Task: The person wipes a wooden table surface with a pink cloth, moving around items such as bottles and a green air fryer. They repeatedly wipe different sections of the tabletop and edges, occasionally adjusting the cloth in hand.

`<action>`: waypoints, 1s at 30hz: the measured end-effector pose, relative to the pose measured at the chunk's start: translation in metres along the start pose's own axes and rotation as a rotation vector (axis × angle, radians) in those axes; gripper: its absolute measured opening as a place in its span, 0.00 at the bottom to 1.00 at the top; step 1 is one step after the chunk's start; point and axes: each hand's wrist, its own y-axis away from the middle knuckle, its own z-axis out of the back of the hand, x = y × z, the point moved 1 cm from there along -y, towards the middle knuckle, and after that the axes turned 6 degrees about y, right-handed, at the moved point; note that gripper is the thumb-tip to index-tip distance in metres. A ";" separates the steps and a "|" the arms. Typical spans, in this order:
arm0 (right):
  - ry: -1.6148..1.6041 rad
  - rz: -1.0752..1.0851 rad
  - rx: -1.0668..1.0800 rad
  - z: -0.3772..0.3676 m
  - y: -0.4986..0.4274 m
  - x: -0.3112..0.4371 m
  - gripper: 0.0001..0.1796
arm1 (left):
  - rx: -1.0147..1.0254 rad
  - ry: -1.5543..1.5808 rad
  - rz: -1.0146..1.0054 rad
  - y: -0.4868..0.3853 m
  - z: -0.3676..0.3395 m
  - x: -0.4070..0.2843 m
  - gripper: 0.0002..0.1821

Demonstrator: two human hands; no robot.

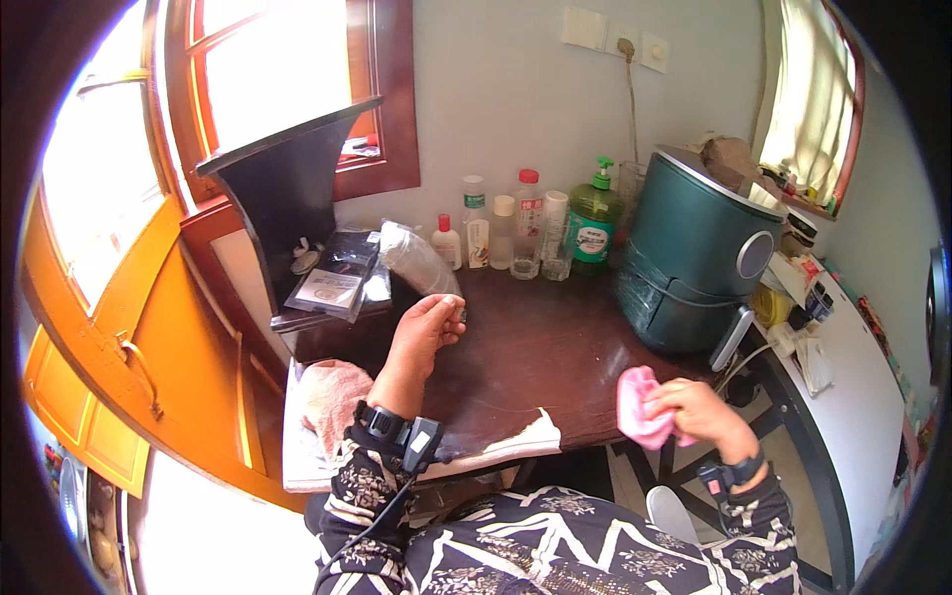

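Note:
My left hand [433,327] is raised over the left part of a dark wooden tabletop [520,342], its fingers closed on a small dark object [462,315] that is mostly hidden. A pink cloth [638,407] is bunched in my right hand [688,409] at the table's front right edge. Just behind my left hand lies a clear plastic-wrapped bundle [420,256]. The green air fryer [688,253] stands behind my right hand, its handle pointing towards me.
Several bottles, among them a green pump bottle [593,223], line the wall. On the left are a black stand [286,193], a flat plastic packet [327,290] and a crumpled light-pink towel [331,401]. A cluttered white table [840,401] stands to the right.

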 end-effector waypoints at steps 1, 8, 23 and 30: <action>-0.024 -0.101 -0.012 0.005 0.007 -0.002 0.30 | -0.010 0.017 0.005 0.004 -0.001 -0.004 0.12; 0.244 0.033 -0.190 -0.040 -0.018 -0.014 0.30 | 0.087 -0.099 -0.163 0.069 0.023 -0.071 0.13; 0.154 -0.008 -0.010 -0.062 -0.112 -0.036 0.34 | -0.152 -0.985 -0.199 0.209 0.174 -0.048 0.31; 0.255 0.259 0.243 -0.112 -0.213 0.077 0.39 | -0.280 -1.152 -0.441 0.210 0.181 -0.037 0.34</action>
